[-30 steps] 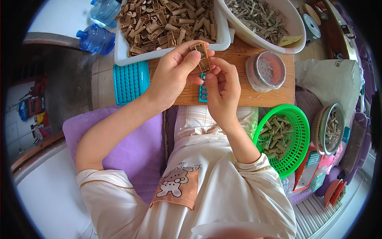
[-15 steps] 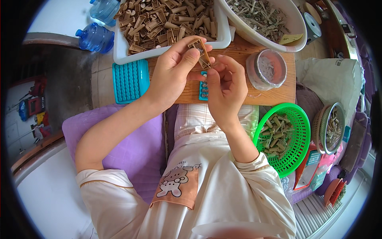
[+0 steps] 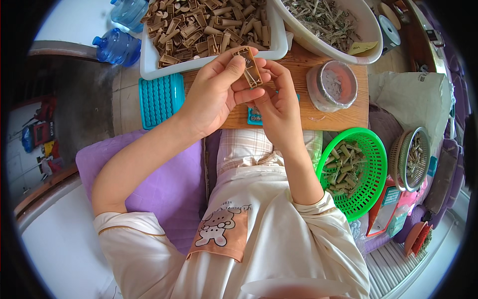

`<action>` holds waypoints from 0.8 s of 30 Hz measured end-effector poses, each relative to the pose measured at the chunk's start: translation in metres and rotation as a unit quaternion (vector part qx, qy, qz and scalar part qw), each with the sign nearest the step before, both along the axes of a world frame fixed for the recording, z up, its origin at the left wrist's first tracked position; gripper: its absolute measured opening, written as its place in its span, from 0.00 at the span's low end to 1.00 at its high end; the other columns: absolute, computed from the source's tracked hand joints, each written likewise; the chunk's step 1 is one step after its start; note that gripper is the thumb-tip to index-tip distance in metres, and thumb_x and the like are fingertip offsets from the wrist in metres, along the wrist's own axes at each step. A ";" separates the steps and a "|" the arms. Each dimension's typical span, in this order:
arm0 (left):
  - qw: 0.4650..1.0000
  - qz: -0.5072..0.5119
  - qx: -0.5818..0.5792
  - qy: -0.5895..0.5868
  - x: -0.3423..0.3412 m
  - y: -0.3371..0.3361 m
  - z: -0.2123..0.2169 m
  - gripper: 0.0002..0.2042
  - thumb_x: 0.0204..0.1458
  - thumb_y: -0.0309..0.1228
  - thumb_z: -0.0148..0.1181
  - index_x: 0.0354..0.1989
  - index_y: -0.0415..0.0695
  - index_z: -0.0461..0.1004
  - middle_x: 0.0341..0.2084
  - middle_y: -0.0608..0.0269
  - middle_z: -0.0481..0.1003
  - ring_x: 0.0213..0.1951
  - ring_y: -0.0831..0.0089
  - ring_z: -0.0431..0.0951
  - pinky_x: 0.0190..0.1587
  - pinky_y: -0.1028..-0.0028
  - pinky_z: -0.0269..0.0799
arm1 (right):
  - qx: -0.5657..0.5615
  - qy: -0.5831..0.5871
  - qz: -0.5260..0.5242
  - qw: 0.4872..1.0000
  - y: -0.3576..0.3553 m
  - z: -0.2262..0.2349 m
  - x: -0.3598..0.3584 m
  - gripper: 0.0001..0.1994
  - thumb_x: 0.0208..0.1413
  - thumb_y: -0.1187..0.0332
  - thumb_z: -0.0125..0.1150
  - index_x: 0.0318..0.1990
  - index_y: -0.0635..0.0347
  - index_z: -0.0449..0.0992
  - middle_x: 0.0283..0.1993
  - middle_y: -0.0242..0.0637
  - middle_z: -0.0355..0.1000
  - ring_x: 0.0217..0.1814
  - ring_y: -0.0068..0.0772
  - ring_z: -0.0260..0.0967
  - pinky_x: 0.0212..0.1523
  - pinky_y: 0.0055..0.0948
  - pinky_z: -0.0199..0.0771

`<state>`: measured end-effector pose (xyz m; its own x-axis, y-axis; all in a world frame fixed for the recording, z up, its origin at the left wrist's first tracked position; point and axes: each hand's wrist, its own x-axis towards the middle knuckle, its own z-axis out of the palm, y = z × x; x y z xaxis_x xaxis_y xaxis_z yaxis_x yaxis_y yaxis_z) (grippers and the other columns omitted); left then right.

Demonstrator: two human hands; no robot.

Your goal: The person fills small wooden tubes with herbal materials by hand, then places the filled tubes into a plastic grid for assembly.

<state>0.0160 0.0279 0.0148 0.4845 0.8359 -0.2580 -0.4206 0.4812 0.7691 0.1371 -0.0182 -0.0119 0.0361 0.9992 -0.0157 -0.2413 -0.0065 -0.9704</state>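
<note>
In front of me, over the wooden table (image 3: 328,119), I hold a small brown plastic housing (image 3: 253,74), its open side up and thin wires visible inside. My left hand (image 3: 211,92) grips it, thumb on the upper end and fingers around the side. At the lower right, the fingers of my right hand (image 3: 280,112) are closed against the same housing; their tips are partly hidden. Beneath my hands lies a teal tray (image 3: 250,119) with small round metallic pieces in its cells, mostly covered by the right hand.
A white bin (image 3: 149,67) heaped with brown housings stands at the far left of the table. Beside it is a pale basin (image 3: 318,47) of wired parts. A lined tub (image 3: 323,99) holds small pale pieces. Another teal tray (image 3: 162,99) lies left; a green basket (image 3: 371,174) sits right.
The housing has turned slightly, showing more of its open inside. My right hand has shifted from a pinch at its lower end to fingers along its right side.
</note>
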 end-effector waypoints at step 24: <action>0.972 -0.050 0.137 0.185 0.003 -0.017 -0.001 0.13 0.53 0.27 0.42 0.46 0.37 0.62 0.38 0.61 0.69 0.41 0.78 0.68 0.44 0.79 0.66 | -0.033 0.103 0.003 0.994 0.008 -0.014 0.005 0.09 0.45 0.79 0.49 0.36 0.67 0.65 0.30 0.29 0.66 0.31 0.13 0.62 0.32 0.13 0.65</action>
